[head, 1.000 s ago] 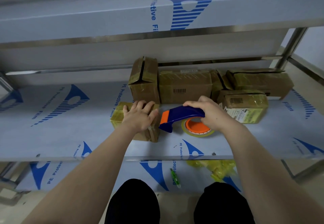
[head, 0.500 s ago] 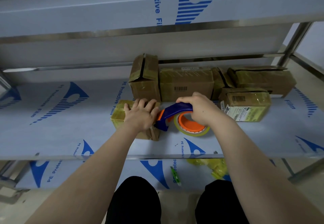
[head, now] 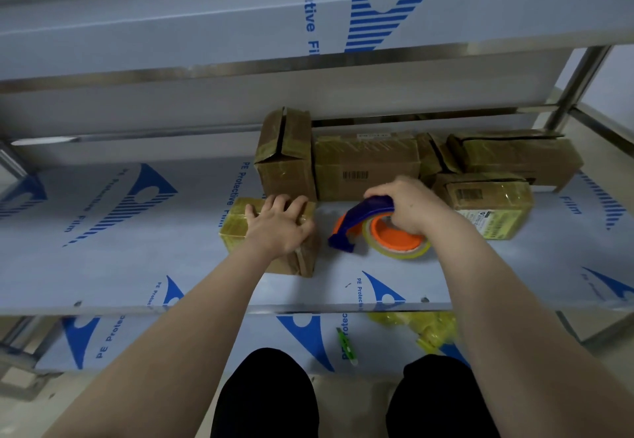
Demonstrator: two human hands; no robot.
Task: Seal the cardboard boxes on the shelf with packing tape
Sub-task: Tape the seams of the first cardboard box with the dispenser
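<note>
While spread left fingers (head: 281,202) press a box (head: 233,228), right fingers (head: 384,192) grip a dispenser (head: 363,212), seemingly touching film-covered shelving (head: 137,266).

left hand (head: 279,226) flat, right hand (head: 411,206) curled, gripping

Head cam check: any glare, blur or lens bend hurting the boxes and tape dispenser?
Head view: dim, bluish light; the upper shelf shades the back boxes; shelf edges bow from the wide lens; mild sheen on the taped box at right; tape dispenser fairly sharp, label print unreadable.
</note>
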